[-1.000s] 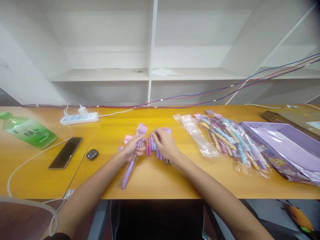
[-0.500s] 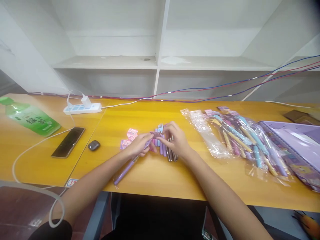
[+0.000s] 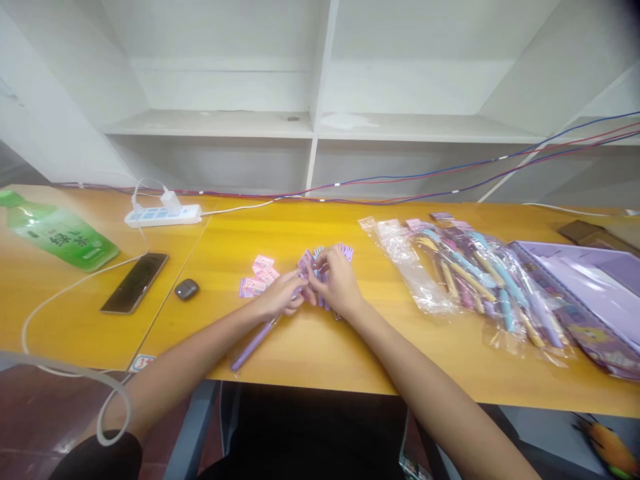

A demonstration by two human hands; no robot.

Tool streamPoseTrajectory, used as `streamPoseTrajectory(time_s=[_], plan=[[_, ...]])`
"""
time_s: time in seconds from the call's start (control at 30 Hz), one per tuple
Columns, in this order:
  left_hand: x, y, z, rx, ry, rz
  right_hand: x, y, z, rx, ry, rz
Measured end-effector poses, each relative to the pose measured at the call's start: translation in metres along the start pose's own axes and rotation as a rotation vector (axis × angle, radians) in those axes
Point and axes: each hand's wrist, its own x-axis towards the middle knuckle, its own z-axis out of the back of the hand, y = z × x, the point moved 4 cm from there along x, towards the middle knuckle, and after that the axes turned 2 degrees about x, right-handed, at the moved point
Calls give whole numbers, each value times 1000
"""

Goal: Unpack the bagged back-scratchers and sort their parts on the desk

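Purple-handled utensil [image 3: 254,343], in a clear plastic sleeve: probably light and stiff, with the sleeve thin, crinkly and a bit slippery. Handle looks like the surest place to hold; the sleeve's top likely wants a light pinch (film could tear). Nothing seems fragile.

It slants over the near middle of the wooden table [image 3: 380,353], handle end toward the person, upper end in the hands. Left hand [image 3: 281,297] has its fingers curled shut around the upper part. Right hand [image 3: 336,283] has thumb and forefinger bunched just beside a pink printed card [image 3: 305,260]; cannot tell whether they pinch it.

Looks: long, slim, smooth lilac handle, shiny neck, glare on the film. Head is hidden by the hands (fork or spoon, can't say). Loose pink cards [image 3: 253,287] lie left of the card; forks [image 3: 345,251] show tines behind the right hand.
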Motion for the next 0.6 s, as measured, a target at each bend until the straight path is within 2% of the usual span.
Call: streamPoseTrajectory(time_s=[0.13,0.23,0.33,0.43,0.5,0.6], plan=[[0,4,-2,12,2,-16,0,6,2,-71,14,88],[0,5,-2,7,-4,-19,1,7,2,-116,29,88],[1,8,-3,29,49,39,5,-1,9,-81,-49,1],[1,10,-6,46,154,103,8,-17,20,14,-113,-143],[2,10,-6,23,218,118,8,-27,22,108,-46,-208],[5,10,-3,-18,265,132,7,-32,21,170,63,-198]])
